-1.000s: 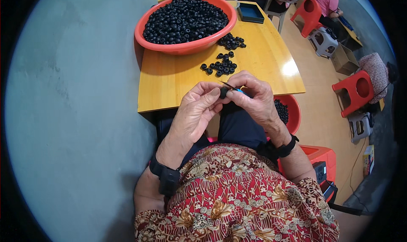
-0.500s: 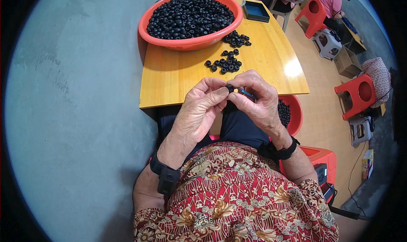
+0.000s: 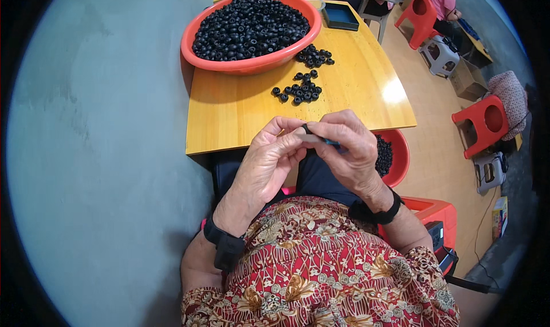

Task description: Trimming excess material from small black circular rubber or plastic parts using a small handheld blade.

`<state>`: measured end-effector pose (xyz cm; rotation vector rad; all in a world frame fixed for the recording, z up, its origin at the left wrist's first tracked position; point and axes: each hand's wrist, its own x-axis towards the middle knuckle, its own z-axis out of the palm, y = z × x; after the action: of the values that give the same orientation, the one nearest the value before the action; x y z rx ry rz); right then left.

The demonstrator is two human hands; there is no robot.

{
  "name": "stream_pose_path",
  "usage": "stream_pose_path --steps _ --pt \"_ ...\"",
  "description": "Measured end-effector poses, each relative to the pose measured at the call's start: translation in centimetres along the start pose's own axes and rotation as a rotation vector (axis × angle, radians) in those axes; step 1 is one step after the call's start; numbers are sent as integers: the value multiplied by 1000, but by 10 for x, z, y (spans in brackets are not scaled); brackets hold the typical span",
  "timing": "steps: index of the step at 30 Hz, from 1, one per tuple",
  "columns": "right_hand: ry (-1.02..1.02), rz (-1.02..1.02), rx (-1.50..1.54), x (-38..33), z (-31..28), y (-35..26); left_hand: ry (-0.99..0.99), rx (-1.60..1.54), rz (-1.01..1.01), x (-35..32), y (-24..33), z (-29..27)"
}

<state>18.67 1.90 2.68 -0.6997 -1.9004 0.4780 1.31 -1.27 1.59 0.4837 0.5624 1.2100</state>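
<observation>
View: head tilted lower, so orange basin and bench sit nearer 12 o'clock | Hands: left hand and right hand pressed closer over the small black ring | loose rings drawn nearer the hands

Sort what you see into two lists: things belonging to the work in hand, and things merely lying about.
In use: left hand, right hand, small black ring, thin tool, loose rings, orange basin of rings.

Lying about: red stools, dark tray, cardboard box.
</observation>
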Motion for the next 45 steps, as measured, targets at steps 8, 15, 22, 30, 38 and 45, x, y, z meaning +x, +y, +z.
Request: stream_pose_path --steps 8,15,22,30,38,45 --pt "19 -102 -87 -4 4 3 71 52 7 -2 -2 0" --pt "-9 -151 -56 -4 -1 -1 31 3 33 -3 1 4" --pt "-1 -141 -102 -5 -2 7 -8 -55 54 0 -3 3" --pt "1 -175 -194 -4 -3 9 20 -32 68 1 -5 2" --pt "-9 -256 -277 -5 -3 15 8 -53 88 4 -8 -3" --pt "6 -260 -326 -6 -1 26 -63 -29 80 3 -6 -8"
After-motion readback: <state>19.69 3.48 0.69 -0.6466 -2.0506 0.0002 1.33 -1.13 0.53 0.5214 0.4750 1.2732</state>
